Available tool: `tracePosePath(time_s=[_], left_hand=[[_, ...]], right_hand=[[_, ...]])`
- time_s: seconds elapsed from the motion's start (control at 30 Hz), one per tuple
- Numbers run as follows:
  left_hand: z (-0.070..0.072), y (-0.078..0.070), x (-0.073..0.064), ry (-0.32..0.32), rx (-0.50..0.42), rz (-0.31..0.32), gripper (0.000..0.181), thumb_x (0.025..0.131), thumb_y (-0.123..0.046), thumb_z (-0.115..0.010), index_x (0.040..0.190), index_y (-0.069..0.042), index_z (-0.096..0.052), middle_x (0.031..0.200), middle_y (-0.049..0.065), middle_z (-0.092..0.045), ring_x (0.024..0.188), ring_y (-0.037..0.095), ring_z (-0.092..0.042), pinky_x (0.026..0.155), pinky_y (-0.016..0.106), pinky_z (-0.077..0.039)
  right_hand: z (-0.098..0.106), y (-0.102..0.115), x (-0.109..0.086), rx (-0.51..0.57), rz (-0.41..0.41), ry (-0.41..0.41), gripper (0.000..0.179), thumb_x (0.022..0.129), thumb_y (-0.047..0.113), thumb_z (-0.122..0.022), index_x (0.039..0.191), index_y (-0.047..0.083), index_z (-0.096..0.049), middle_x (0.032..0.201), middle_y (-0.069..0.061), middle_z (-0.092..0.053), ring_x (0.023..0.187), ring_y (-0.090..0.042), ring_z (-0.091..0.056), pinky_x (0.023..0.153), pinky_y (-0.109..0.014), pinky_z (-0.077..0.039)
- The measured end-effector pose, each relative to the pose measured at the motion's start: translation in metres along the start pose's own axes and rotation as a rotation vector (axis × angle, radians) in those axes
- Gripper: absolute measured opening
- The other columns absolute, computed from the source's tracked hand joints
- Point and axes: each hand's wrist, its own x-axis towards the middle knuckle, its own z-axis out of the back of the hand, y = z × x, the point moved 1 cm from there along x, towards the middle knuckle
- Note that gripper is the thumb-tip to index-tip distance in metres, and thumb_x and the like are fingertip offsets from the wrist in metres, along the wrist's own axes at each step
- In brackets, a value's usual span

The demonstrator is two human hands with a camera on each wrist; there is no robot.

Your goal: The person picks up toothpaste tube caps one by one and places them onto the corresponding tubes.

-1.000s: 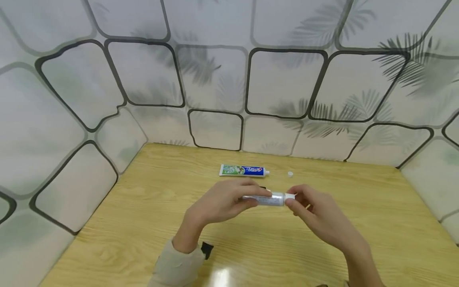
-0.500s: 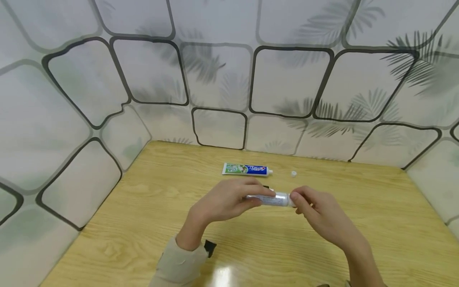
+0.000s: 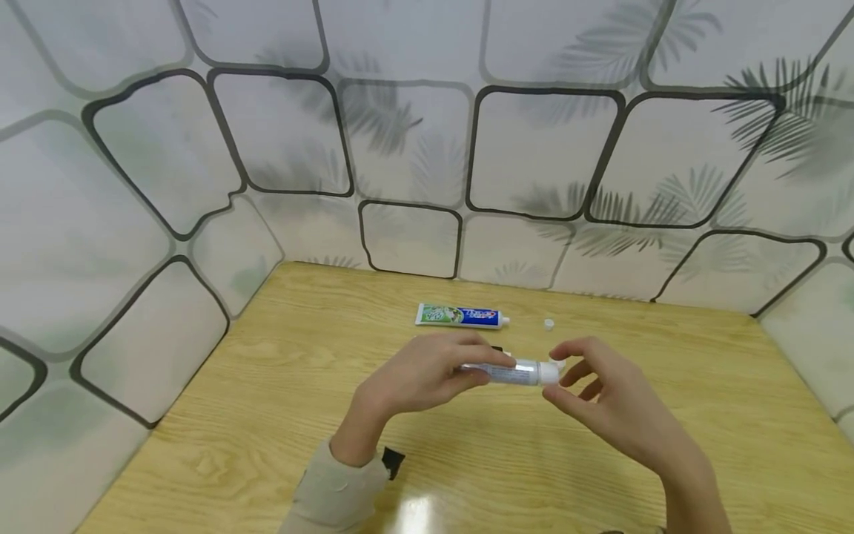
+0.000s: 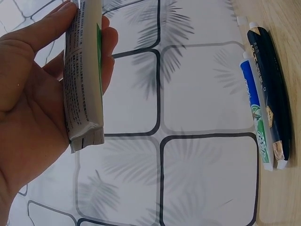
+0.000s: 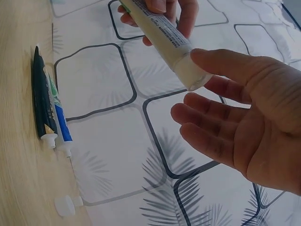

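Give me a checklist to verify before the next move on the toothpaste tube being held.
1. Left hand grips the held toothpaste tube: ok.
2. White cap on that tube's end: ok.
3. White cap fully tightened: cannot tell.
4. Right hand pinching the cap: not ok, it stands open beside it.
5. Blue-and-green toothpaste tube capped: not ok.
6. Dark toothpaste tube capped: not ok.
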Motion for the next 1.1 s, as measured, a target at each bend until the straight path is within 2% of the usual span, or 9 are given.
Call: tracePosePath(time_s=[0.3, 0.6, 0.97, 1.1], left_hand=[[0.0008, -0.0009, -0.0003, -0.009, 0.013, -0.003, 0.030, 0.097, -0.020, -0.065, 0.128, -0.022, -0.068, 0.121, -0.004, -0.066, 0.092, 0.006, -0.058, 0.078, 0.022, -0.047], [0.0012, -0.0007, -0.0006, -0.030, 0.011, -0.010, 0.031, 0.096, -0.017, -0.067, 0.126, -0.021, -0.069, 0.119, -0.003, -0.067, 0.089, 0.006, -0.057, 0.076, 0.021, -0.047], [0.0011, -0.0011, -0.0007, -0.034, 0.019, -0.020, 0.031, 0.096, -0.017, -0.067, 0.126, -0.021, -0.069, 0.117, -0.004, -0.067, 0.088, 0.006, -0.056, 0.075, 0.021, -0.046], [0.0006, -0.0013, -0.0007, -0.035, 0.008, -0.025, 0.031, 0.096, -0.017, -0.067, 0.126, -0.021, -0.069, 0.118, -0.003, -0.067, 0.087, 0.005, -0.056, 0.074, 0.021, -0.046]], right_hand=[[-0.0030, -0.0001, 0.0004, 0.032, 0.029, 0.021, 0.036, 0.080, -0.001, -0.080, 0.108, 0.013, -0.062, 0.095, 0.007, -0.066, 0.077, -0.003, -0.062, 0.060, -0.025, -0.053], [-0.0025, -0.0009, 0.0022, 0.027, -0.023, 0.053, 0.028, 0.086, 0.005, -0.076, 0.109, 0.014, -0.063, 0.095, 0.008, -0.066, 0.077, -0.004, -0.062, 0.061, -0.025, -0.053], [-0.0034, -0.0028, 0.0006, 0.063, -0.030, 0.089, 0.020, 0.093, 0.009, -0.069, 0.112, 0.013, -0.065, 0.085, 0.012, -0.066, 0.075, -0.004, -0.061, 0.058, -0.025, -0.051], [-0.0032, -0.0028, 0.0000, 0.057, -0.062, 0.115, 0.014, 0.098, 0.013, -0.064, 0.112, 0.012, -0.066, 0.086, 0.012, -0.065, 0.074, -0.006, -0.059, 0.059, -0.025, -0.049]])
